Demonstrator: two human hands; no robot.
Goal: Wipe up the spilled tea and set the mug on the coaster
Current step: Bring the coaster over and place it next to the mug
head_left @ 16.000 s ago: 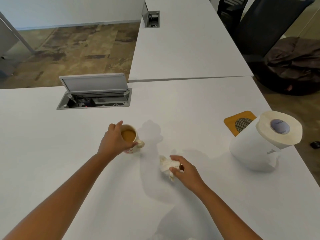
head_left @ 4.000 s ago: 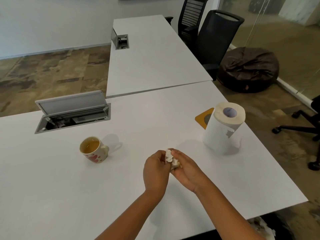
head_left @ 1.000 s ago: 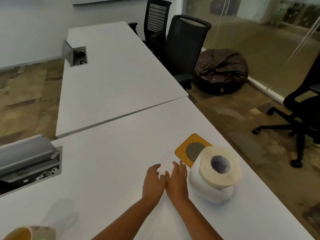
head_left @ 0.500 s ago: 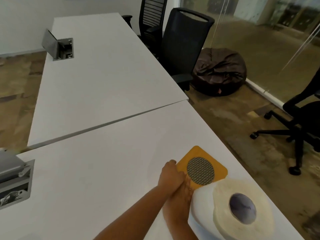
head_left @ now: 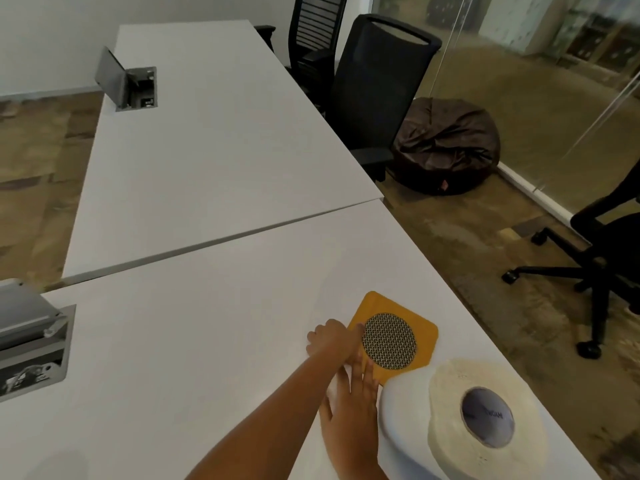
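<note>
Yellow coaster (head_left: 424, 336) beside paper roll (head_left: 467, 434); left hand (head_left: 330, 342) curled at its edge, right hand (head_left: 349, 408) fingers flat, together.

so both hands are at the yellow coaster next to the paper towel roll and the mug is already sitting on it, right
Not quite. The head view shows the left hand and right hand at the near edge of the yellow coaster, beside the paper towel roll, but the coaster is bare: only its mesh circle shows. The mug is not on it and is out of view.
</note>
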